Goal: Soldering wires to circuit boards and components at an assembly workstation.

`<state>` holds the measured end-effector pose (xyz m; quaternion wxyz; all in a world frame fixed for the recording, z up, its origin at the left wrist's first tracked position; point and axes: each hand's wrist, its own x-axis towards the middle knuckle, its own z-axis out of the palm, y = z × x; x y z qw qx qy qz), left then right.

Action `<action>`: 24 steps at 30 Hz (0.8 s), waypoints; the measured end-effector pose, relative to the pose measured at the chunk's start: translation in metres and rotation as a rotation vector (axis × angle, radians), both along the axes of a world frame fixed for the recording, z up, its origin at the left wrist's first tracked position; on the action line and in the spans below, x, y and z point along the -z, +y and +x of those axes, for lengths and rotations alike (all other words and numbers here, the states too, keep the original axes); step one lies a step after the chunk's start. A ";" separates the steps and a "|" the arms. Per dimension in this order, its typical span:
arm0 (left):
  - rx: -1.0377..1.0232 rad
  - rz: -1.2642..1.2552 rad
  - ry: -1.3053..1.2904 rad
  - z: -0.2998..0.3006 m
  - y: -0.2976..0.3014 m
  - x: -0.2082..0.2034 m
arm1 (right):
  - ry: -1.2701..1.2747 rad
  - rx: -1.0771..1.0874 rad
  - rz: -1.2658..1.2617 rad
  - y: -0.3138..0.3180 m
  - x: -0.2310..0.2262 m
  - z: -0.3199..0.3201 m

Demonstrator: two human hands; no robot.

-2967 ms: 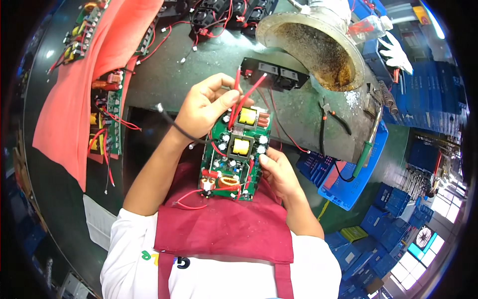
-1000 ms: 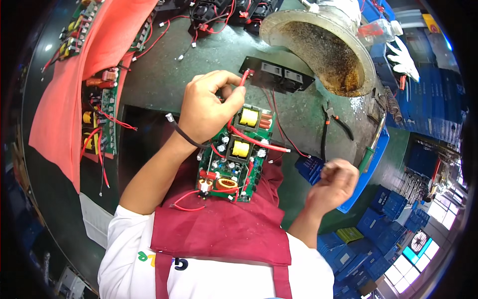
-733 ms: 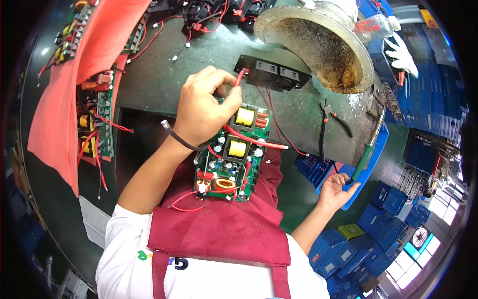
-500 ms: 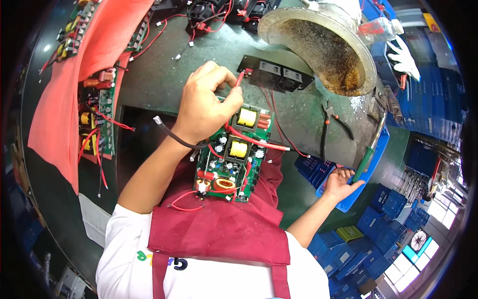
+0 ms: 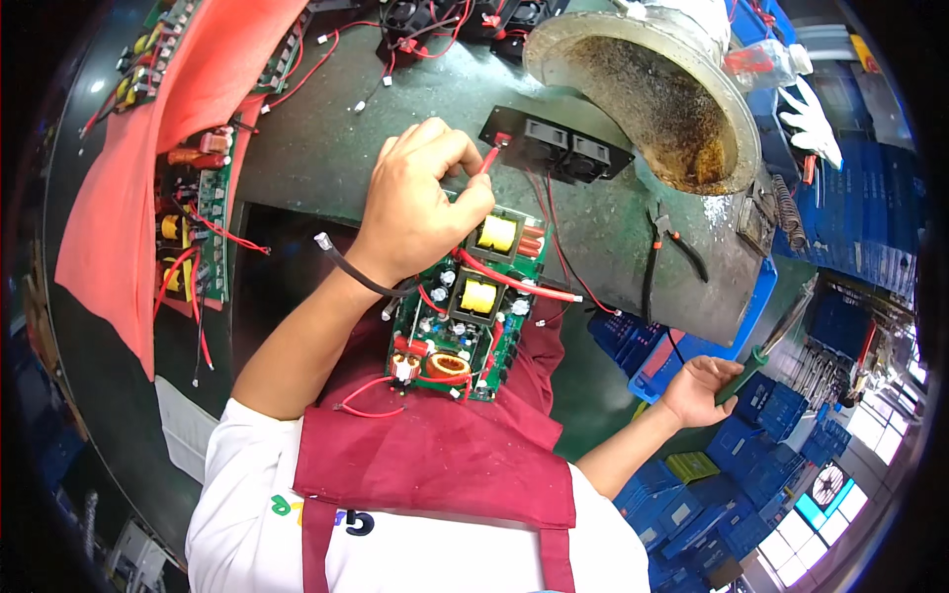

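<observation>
Over the maroon cloth apron (image 5: 435, 455), a rectangular green circuit board (image 5: 465, 331) is lying with its long axis running near to far, showing two yellow-wound transformers and silver-topped cylinders. Well to its right, the half-curled right hand (image 5: 700, 391) is loosely holding a slim green-handled soldering iron (image 5: 759, 356), its shaft slanting far right, away from the board. The nearer left hand (image 5: 420, 203), at the board's far left corner, is pinching a thick red insulated wire (image 5: 489, 161). Its end is pointing far right, toward a black rectangular fan panel (image 5: 558, 146).
</observation>
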<state>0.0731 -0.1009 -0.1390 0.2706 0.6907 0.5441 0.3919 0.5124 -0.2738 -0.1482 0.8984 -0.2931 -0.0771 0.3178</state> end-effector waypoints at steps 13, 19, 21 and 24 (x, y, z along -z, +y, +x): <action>-0.019 0.017 0.010 0.001 -0.001 0.003 | -0.869 -0.225 -0.210 0.040 -0.059 -0.129; -0.024 0.039 0.008 0.001 -0.002 0.004 | -1.388 -0.310 -0.053 0.069 -0.047 -0.180; -0.023 0.040 0.007 0.001 -0.002 0.004 | -1.455 -0.374 -0.008 0.077 -0.047 -0.184; -0.026 0.047 0.008 0.001 -0.002 0.005 | -1.522 -0.376 -0.003 0.083 -0.045 -0.189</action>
